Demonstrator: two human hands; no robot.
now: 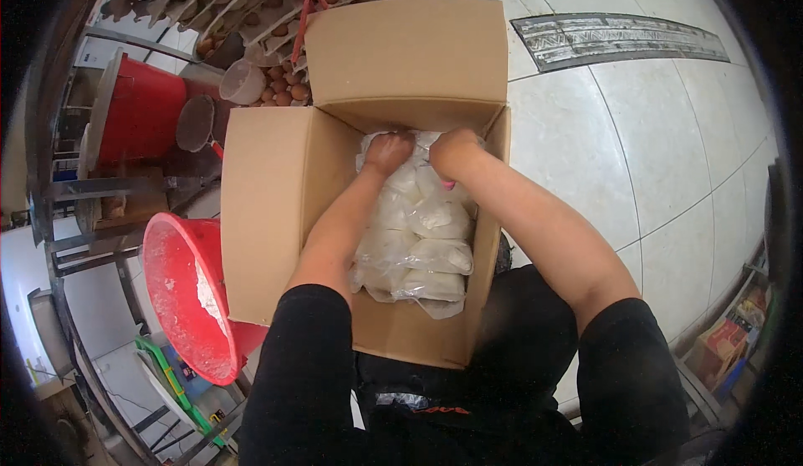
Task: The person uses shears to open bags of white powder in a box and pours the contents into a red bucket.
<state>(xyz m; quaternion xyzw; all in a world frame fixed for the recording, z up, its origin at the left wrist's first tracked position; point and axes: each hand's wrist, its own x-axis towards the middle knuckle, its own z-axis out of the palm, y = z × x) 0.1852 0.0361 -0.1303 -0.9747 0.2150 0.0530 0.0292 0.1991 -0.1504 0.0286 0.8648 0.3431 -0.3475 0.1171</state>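
Observation:
An open cardboard box [404, 52] stands before me with its flaps folded outward. Inside it, clear plastic bags of white powder [436, 218] lie in two rows. My left hand [390, 151] rests at the far end of the bags, its fingers curled down and their tips hidden. Beside it, my right hand [453, 152] is closed like a fist over the far right bags. A small pink object [448, 184] sticks out from under this fist; the rest of it is covered.
Left of the box, a red plastic tub [188, 296] has white powder on its inner wall. Egg trays [263, 1], loose eggs [282, 86], a sieve [196, 124] and a red bucket [144, 108] stand at the far left. A metal drain cover [618, 39] lies in the tiled floor [665, 133].

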